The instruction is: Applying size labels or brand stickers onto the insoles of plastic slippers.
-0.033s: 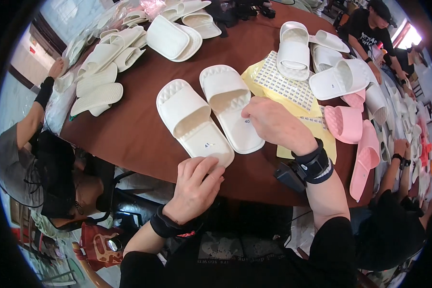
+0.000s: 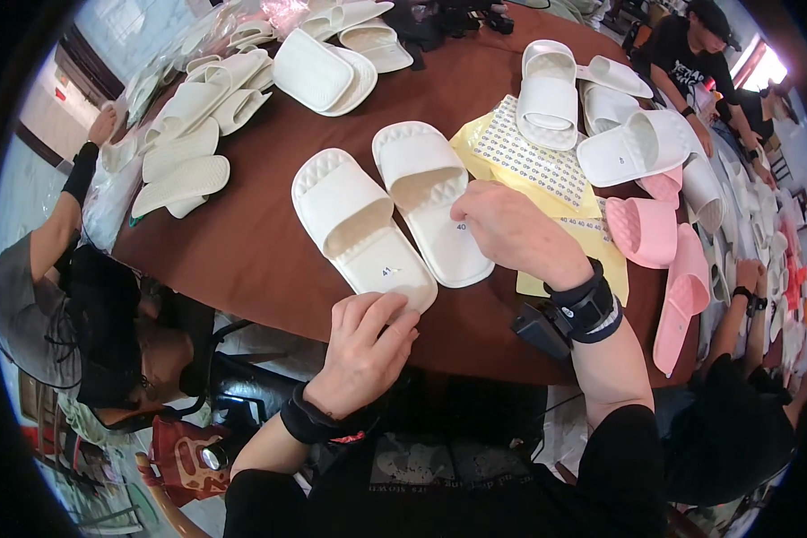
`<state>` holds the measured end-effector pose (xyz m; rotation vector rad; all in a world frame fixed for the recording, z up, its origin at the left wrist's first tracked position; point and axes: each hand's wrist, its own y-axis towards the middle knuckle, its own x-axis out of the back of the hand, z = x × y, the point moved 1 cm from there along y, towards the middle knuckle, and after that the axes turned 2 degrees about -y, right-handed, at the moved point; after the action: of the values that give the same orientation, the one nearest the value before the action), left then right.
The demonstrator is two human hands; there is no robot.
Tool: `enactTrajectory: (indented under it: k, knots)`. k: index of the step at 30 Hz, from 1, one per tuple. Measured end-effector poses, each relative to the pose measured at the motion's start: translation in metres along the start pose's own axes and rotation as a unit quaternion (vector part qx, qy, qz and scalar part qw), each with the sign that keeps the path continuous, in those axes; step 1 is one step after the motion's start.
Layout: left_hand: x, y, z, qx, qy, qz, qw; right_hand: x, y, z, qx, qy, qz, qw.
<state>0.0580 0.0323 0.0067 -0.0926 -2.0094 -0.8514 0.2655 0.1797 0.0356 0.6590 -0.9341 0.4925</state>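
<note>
Two white slippers lie side by side on the table, toes pointing away from me. The left slipper (image 2: 357, 235) has a small dark-printed sticker on its insole near the heel. My left hand (image 2: 365, 345) rests its bent, slightly parted fingers on that slipper's heel end. On the right slipper (image 2: 421, 193) another small sticker shows beside my right fingertips. My right hand (image 2: 516, 229) is closed, its fingertips pressed together at the insole; whatever they pinch is hidden. Yellow-backed sticker sheets (image 2: 538, 166) with rows of small labels lie just right of this hand.
White slippers (image 2: 547, 94) and pink slippers (image 2: 681, 287) crowd the right of the brown-covered table (image 2: 251, 260). More white slippers (image 2: 211, 99) are heaped at the far left. People sit or stand at both sides, including a person in black (image 2: 690, 63) at the far right.
My hands and both slippers keep the same places. At the far left, another person's hand has shifted slightly.
</note>
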Motion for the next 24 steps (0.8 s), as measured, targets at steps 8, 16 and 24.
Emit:
enactTrajectory:
  k: [8, 16, 24]
  knots:
    - [-0.001, 0.005, 0.000, 0.003, -0.003, -0.007, 1.000, 0.000, 0.000, 0.002, -0.009, -0.021, 0.004, 1.000]
    - [0.000, 0.026, -0.002, 0.003, -0.020, 0.012, 1.000, 0.003, 0.000, 0.000, -0.024, 0.021, 0.014, 0.999]
    - [-0.016, 0.047, 0.001, -0.009, 0.011, 0.047, 0.999, -0.002, -0.001, 0.000, -0.020, 0.027, 0.024, 0.999]
